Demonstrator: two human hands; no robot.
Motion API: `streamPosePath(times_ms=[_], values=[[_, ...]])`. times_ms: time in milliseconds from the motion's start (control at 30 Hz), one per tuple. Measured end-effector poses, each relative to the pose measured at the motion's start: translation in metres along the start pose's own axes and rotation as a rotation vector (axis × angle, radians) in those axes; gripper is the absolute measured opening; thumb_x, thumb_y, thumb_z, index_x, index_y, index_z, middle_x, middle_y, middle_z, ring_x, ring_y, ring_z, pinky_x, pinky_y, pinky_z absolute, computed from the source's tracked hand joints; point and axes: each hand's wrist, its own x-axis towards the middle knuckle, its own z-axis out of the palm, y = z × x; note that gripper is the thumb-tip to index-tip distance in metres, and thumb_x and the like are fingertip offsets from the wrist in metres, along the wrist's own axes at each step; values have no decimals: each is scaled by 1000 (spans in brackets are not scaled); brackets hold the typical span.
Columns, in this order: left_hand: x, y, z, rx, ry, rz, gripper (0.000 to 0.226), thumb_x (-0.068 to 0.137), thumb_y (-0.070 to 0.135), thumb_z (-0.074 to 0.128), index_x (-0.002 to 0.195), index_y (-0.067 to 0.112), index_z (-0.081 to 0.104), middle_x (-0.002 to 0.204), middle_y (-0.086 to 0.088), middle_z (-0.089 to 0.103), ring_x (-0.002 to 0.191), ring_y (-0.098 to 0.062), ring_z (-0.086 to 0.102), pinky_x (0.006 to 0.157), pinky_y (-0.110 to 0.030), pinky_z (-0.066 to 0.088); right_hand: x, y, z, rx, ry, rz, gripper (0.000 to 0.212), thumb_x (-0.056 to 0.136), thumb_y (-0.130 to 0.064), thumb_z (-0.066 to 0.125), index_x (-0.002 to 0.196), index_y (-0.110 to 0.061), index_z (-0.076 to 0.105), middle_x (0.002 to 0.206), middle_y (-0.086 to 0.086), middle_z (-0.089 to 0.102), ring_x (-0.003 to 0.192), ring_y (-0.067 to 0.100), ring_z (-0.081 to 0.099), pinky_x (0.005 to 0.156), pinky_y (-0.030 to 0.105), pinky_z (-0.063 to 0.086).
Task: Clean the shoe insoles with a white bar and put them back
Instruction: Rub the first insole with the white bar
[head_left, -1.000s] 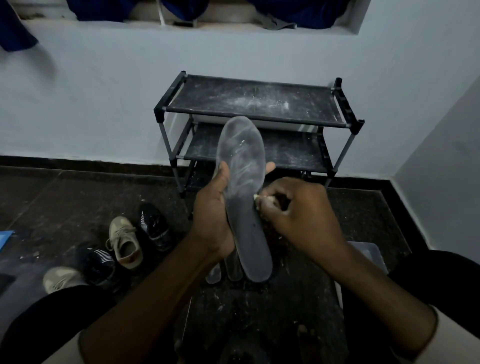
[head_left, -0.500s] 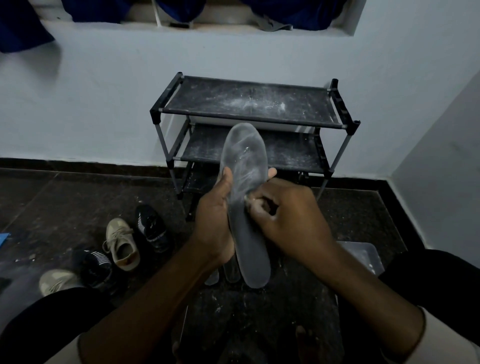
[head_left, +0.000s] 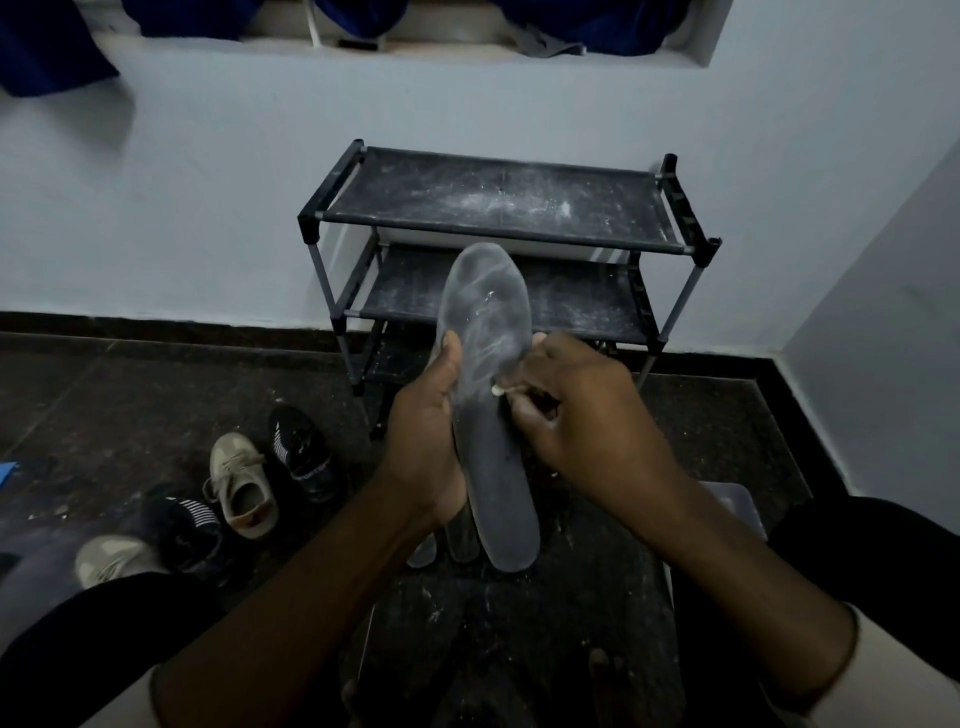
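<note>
- While our left hand (head_left: 426, 441) wraps the insole (head_left: 488, 364) at its waist, thumb laid across the face and fingers curled behind, our right hand (head_left: 582, 426) pinches the white bar (head_left: 497, 391) in curled fingertips, and only a small pale nub shows.
- Over the last second the nub has slid from the insole's three o'clock edge a little toward its middle, and it stays pressed to the face.
- We read that as rubbing in mid-stroke. The toe half, toward twelve o'clock, carries chalky swirls, while the heel half toward six is dark and matte, so work likely remains there.
- The insole looks like thin, flexible foam, long and rounded at both ends, held nearly upright.
- More insoles (head_left: 422, 552) lie on the speckled dark floor below its heel.
- Shoes (head_left: 241, 483) wait at eight o'clock, open-mouthed. The black rack (head_left: 493, 197), its fabric shelves dusted white, stands at twelve.
</note>
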Motion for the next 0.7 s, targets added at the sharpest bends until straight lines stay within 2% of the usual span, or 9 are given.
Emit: streamPosePath(times_ms=[67, 167, 300, 367, 433, 533, 633, 700], values=[[0, 0, -1, -24, -16, -9, 61, 107, 48, 38, 144, 2, 54, 139, -23, 61, 132, -37, 57, 114, -51, 40, 0, -1, 2, 21, -17, -20, 17, 88, -13, 73, 105, -12, 76, 100, -3, 60, 88, 7, 60, 77, 23, 53], [0, 2, -1, -48, -47, -17, 62, 108, 48, 36, 145, 0, 52, 142, -24, 58, 134, -36, 55, 120, -52, 34, 0, 1, 2, 102, 35, -22, 12, 88, -12, 76, 100, -11, 79, 95, 0, 63, 87, 9, 62, 77, 23, 53], [-1, 1, 1, -29, -40, -12, 62, 109, 49, 34, 146, 2, 51, 143, -23, 58, 137, -35, 54, 123, -54, 30, 1, 0, 4, 112, 110, 132, 24, 85, -15, 80, 108, -17, 77, 100, -5, 67, 86, -3, 59, 78, 4, 44], [0, 2, 0, -20, -67, -22, 65, 109, 51, 31, 150, 3, 46, 148, -21, 54, 141, -35, 50, 124, -53, 26, 0, -2, 5, 122, 121, 193, 25, 84, -20, 82, 108, -17, 77, 100, -6, 69, 83, -5, 60, 76, 0, 42], [1, 3, -1, -7, -83, -26, 66, 109, 51, 28, 154, 4, 40, 151, -20, 52, 142, -34, 48, 124, -53, 26, 0, -4, 5, 133, 121, 217, 21, 85, -22, 81, 106, -18, 78, 98, -6, 70, 83, -2, 63, 76, 7, 49], [-1, 1, -1, 24, -70, -12, 64, 110, 50, 27, 153, 5, 42, 148, -19, 55, 140, -33, 51, 123, -54, 29, -1, -8, 6, 126, 75, 211, 11, 87, -19, 78, 98, -17, 80, 94, -4, 70, 82, 4, 65, 76, 26, 56], [-3, -1, 0, 52, -27, 24, 60, 111, 46, 28, 148, 3, 48, 143, -21, 60, 136, -34, 56, 121, -54, 32, -1, -9, 8, 92, 9, 168, 7, 88, -17, 76, 95, -14, 79, 93, -5, 70, 82, 3, 64, 75, 26, 56], [-5, -2, 2, 52, -7, 37, 58, 111, 44, 30, 147, 4, 51, 140, -22, 61, 133, -35, 58, 119, -53, 36, 1, -4, 5, 91, 52, 199, 7, 89, -19, 76, 95, -16, 79, 92, -6, 70, 80, 2, 64, 74, 21, 54]])
